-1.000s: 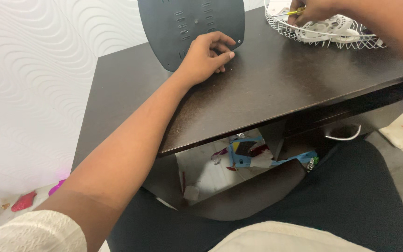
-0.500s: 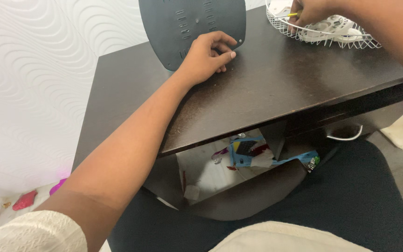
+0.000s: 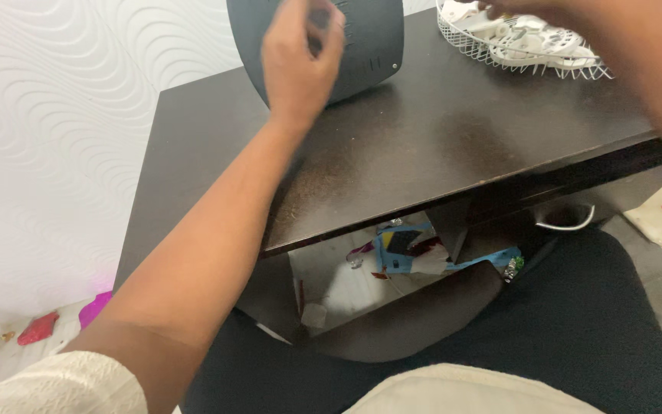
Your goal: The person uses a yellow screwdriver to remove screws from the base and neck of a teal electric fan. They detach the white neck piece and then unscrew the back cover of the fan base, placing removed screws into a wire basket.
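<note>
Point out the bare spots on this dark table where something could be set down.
The widest bare patch of the dark table runs from the front edge back to the dark grey panel and the white wire basket. A narrower strip lies along the wall side, beside the left hand. The back is crowded.

White wave-patterned wall (image 3: pixel 55 115) is running along the left, a dark wooden counter (image 3: pixel 423 146) is standing against it, scraps littering the pale floor (image 3: pixel 339 284) beneath.
</note>
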